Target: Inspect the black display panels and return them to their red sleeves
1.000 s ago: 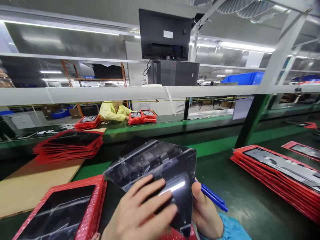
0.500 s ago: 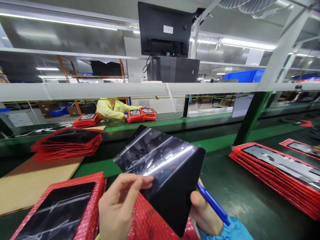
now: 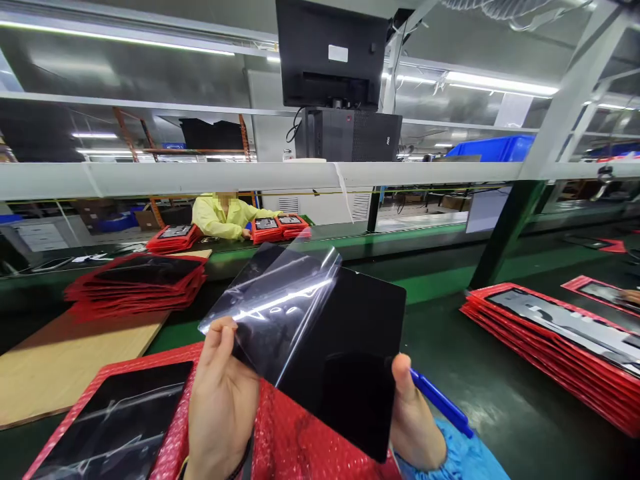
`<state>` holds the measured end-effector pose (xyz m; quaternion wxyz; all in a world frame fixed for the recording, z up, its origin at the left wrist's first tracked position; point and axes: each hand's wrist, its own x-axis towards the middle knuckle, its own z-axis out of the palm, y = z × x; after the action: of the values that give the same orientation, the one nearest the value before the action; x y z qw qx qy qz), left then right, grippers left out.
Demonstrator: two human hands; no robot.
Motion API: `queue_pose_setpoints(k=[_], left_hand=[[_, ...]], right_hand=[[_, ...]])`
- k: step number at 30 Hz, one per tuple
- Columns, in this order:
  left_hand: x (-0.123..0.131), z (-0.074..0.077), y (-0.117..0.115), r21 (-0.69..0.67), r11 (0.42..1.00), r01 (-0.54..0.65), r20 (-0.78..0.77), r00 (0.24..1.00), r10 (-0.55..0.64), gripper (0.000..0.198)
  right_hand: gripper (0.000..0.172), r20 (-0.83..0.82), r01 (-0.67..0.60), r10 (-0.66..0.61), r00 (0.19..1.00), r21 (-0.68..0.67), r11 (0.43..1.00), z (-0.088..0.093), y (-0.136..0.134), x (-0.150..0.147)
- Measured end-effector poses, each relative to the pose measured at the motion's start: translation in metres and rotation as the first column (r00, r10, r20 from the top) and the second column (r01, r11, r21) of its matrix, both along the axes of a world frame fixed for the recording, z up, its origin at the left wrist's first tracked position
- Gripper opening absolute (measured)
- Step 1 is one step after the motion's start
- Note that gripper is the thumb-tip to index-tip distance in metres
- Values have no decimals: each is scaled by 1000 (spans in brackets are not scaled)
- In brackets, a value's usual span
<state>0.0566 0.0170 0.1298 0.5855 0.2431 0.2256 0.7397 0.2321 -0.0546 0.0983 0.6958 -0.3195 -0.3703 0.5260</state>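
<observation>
My left hand (image 3: 223,393) is closed, pinching the corner of a clear plastic film (image 3: 280,307). The film curls up off a glossy black tablet screen panel (image 3: 345,353), covering its left part while the right part is bare. My right hand (image 3: 415,413) grips the panel's right edge, thumb on the front, with a blue pen (image 3: 443,402) also tucked in that hand. The panel is tilted above red bubble wrap (image 3: 310,427). Left of my hands lies another black panel (image 3: 120,420) on a red bubble-wrap pouch.
Red pouches with black panels are stacked on a wooden board (image 3: 35,367) at left. Another stack of red pouches (image 3: 555,347) stands at right. Beyond the green bench, a person in yellow (image 3: 220,217) works near more stacks. A white rail (image 3: 250,179) crosses ahead, with a monitor (image 3: 333,53) above.
My left hand has moved left and slightly down, drawing the film further off the panel, so more black surface shows. My right hand keeps hold of the panel and pen.
</observation>
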Motion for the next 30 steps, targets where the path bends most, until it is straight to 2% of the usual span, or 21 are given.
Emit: queue_pose_setpoints(k=[3,7,10,15,19,23,25,28,30], left_hand=[[-5,4,-2,13,995,-97,52,994,96,5],[-12,8,-2,91,976,-199,35,980,197,4],[-16,11,-2,107,965,-241,28,970,240,0],[-23,11,-2,73,965,-252,-2,967,253,3],[-28,14,-3,-18,980,-200,-3,980,200,4],[-35,15,2,0,975,-221,9,975,221,7],[-38,14,8,1,966,-259,4,966,259,9],[-40,13,18,-5,951,-309,-7,951,309,17],[-41,15,22,-13,945,-327,-15,945,327,24]], right_hand=[[45,-47,-12,13,999,21,1000,3,4,-7],[54,90,-261,253,963,88,961,14,2,-17],[54,108,-339,328,939,103,935,20,-4,-23],[50,112,-344,332,937,122,931,22,-15,-23],[45,124,-314,306,944,47,948,24,-21,-19],[31,129,-290,292,948,-41,956,25,-20,-17],[30,115,-247,252,961,-52,968,25,-20,-16],[27,108,-115,122,987,-72,991,28,-23,-15],[21,144,-99,106,984,-50,994,32,-26,-15]])
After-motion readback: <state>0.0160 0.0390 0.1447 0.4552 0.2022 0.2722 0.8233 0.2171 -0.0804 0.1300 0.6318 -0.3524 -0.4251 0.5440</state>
